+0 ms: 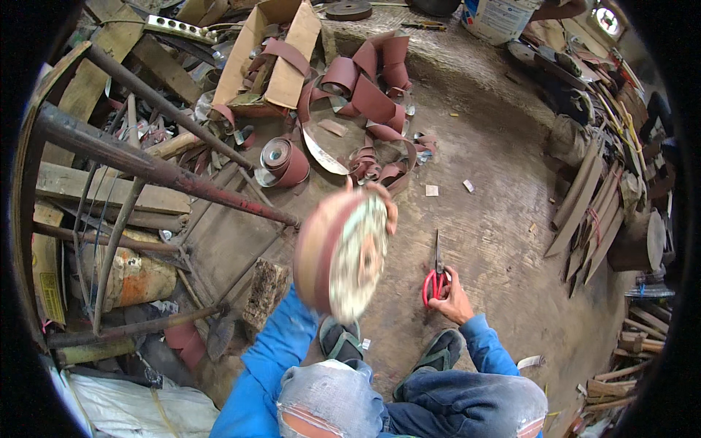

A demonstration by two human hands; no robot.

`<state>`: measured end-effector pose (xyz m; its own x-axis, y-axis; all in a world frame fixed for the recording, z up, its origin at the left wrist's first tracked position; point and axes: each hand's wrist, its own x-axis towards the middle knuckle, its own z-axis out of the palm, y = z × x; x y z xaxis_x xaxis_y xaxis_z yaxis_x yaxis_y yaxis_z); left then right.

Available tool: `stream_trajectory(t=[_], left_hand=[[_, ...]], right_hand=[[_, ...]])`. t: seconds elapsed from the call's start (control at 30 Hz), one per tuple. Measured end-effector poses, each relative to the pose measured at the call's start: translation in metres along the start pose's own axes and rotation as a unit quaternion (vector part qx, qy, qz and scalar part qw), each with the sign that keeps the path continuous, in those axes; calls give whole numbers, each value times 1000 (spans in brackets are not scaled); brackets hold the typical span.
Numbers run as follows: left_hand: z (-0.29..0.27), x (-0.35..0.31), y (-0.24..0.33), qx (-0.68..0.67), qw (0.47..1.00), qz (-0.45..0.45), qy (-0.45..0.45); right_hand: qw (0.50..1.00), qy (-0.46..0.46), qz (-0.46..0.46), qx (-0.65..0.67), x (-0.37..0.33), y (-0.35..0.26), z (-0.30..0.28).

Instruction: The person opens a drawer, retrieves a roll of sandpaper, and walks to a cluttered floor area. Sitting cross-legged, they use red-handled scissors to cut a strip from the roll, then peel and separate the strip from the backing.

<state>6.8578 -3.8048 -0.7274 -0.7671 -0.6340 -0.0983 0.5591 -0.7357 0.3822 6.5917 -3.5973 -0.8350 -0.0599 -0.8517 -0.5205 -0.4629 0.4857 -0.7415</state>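
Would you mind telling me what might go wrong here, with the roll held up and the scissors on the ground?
The left hand grips only the top of the big sandpaper roll, so it might slip or unwind. The right hand is on the red-handled scissors, close to the sandalled feet; the blades could nick them. Loose strips could snag.

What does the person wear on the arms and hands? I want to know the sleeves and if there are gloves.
Both arms wear long bright blue sleeves, plain with no markings, ending at the wrists. The left hand and the right hand are bare: no gloves, and no watch or ring can be seen. The left sleeve looks loose and creased; the right sleeve has a snug cuff.
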Motion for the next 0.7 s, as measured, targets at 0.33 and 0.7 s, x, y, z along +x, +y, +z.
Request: stream_trajectory(t=[0.33, 0.7], left_hand=[[36, 2, -36, 149, 969, 118, -159], [99, -54, -18, 9, 995, 79, 55]], right_hand=[[823, -170, 0, 541, -9, -62, -9], [842, -87, -95, 525, -43, -132, -13]])
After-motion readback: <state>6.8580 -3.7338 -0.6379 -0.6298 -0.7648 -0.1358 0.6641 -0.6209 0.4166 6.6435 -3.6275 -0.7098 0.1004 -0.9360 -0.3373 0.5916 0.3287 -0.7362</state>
